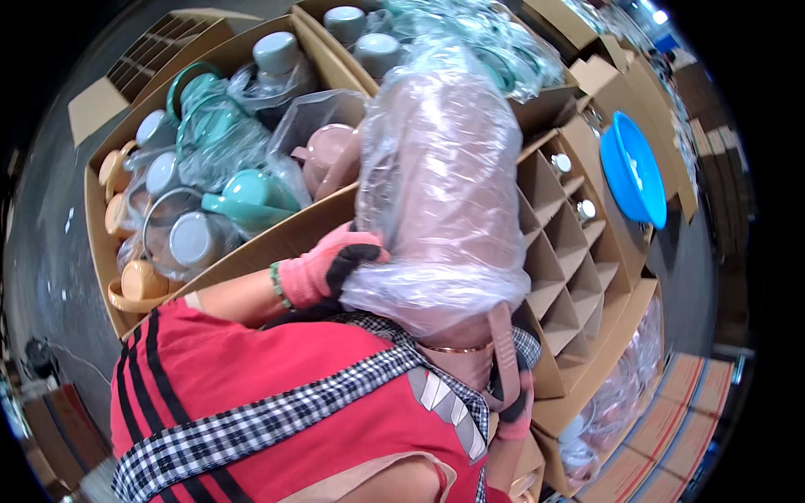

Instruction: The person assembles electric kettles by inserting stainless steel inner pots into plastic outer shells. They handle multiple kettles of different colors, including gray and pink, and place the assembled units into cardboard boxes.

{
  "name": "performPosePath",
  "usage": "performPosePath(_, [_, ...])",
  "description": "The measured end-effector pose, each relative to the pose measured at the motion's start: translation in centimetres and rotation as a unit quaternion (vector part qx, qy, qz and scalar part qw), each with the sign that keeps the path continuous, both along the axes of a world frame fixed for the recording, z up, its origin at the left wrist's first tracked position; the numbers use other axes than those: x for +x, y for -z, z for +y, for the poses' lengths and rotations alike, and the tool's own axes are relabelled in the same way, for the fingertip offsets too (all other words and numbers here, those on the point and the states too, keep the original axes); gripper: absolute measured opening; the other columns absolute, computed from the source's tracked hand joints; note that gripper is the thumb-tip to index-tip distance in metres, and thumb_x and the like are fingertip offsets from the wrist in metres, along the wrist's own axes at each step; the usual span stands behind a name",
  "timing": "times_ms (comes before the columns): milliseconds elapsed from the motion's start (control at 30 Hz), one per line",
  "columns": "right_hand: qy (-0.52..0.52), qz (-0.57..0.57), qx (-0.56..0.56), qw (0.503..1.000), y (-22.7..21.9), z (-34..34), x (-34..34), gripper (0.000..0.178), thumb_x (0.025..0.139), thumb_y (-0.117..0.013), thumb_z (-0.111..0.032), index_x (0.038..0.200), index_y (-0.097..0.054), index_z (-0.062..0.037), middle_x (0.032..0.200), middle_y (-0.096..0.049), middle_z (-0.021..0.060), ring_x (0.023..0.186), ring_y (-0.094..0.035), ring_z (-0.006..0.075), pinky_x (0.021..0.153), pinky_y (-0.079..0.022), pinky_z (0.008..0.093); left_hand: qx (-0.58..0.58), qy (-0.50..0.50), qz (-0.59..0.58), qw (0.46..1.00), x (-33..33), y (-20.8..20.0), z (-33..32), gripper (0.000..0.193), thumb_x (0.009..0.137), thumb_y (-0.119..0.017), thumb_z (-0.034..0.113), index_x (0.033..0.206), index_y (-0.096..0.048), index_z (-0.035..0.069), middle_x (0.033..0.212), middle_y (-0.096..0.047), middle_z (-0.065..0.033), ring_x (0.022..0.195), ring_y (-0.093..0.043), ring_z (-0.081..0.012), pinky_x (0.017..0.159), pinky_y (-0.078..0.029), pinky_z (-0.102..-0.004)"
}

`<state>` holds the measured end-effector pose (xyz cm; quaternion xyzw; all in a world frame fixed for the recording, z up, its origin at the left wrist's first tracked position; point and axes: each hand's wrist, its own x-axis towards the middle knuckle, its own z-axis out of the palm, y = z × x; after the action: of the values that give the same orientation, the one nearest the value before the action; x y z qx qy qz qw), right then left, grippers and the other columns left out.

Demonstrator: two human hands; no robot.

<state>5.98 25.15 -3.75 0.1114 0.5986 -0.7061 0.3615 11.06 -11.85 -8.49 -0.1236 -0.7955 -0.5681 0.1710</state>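
A large pink thermos jug [457, 168] lies in front of me inside a clear plastic bag [419, 289]. Its end with a copper-coloured ring and a strap-like handle [504, 352] sticks out of the bag toward my body. My left hand [323, 264], in a pink glove with black fingers, is closed on the bag near its gathered edge. Low on the right, my gloved right hand [517, 407] is closed at the jug's handle end; the jug and a checked sleeve partly cover its fingers.
A carton [243, 264] at left holds bagged jug tops in green, blue, peach and pink. Beyond it stands another carton [335, 54] of bagged parts. On the right are a carton with cardboard dividers [549, 243], a blue basin [616, 184] and stacked cartons [671, 419].
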Motion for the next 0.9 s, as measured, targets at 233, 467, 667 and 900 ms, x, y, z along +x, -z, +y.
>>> performPosePath(233, [-0.101, 0.370, 0.168, 0.908, -2.2, -2.4, 3.9, 0.107, 0.053, -0.066, -0.067, 0.125, -0.033, 0.0052, 0.124, -0.041, 0.0154, 0.115, -0.040, 0.0260, 0.097, -0.030, 0.0375, 0.323, 0.020, -0.172, 0.930, -0.7, 0.0, 1.1, 0.009, 0.075, -0.059, 0.009, 0.069, -0.056, 0.004, 0.075, -0.053, -0.0012, 0.073, -0.051, -0.0092, 0.070, -0.042, -0.0236])
performPosePath(467, [0.018, 0.558, 0.250, 0.791, -1.0, -5.4, -4.7, 0.055, 0.074, -0.066, -0.025, 0.112, -0.042, 0.0076, 0.109, -0.050, 0.0169, 0.102, -0.048, 0.0234, 0.088, -0.038, 0.0336, 0.702, 0.138, -0.071, 0.695, -2.9, -0.9, -4.9, 0.022, 0.082, -0.050, 0.024, 0.085, -0.059, 0.004, 0.084, -0.060, -0.0047, 0.083, -0.055, -0.0160, 0.081, -0.043, -0.0316])
performPosePath(667, [-0.101, 0.583, 0.159, 0.790, -13.8, -23.4, -11.4, 0.031, 0.070, -0.070, -0.007, 0.095, -0.057, 0.0051, 0.087, -0.059, 0.0064, 0.082, -0.054, 0.0119, 0.076, -0.043, 0.0249, 0.493, -0.216, 0.027, 0.842, -5.2, -5.2, -7.2, 0.034, 0.087, -0.034, 0.018, 0.106, -0.053, -0.004, 0.101, -0.058, -0.0154, 0.093, -0.056, -0.0247, 0.089, -0.043, -0.0385])
performPosePath(900, [-0.290, 0.505, 0.083, 0.809, -17.4, -37.3, -10.6, 0.025, 0.072, -0.065, -0.022, 0.063, -0.057, -0.0002, 0.053, -0.048, -0.0016, 0.049, -0.041, 0.0042, 0.046, -0.032, 0.0179, 0.644, -0.191, 0.003, 0.741, -3.6, -2.8, -11.3, 0.042, 0.089, -0.041, 0.032, 0.119, -0.042, 0.002, 0.109, -0.053, -0.0132, 0.095, -0.053, -0.0221, 0.084, -0.043, -0.0345])
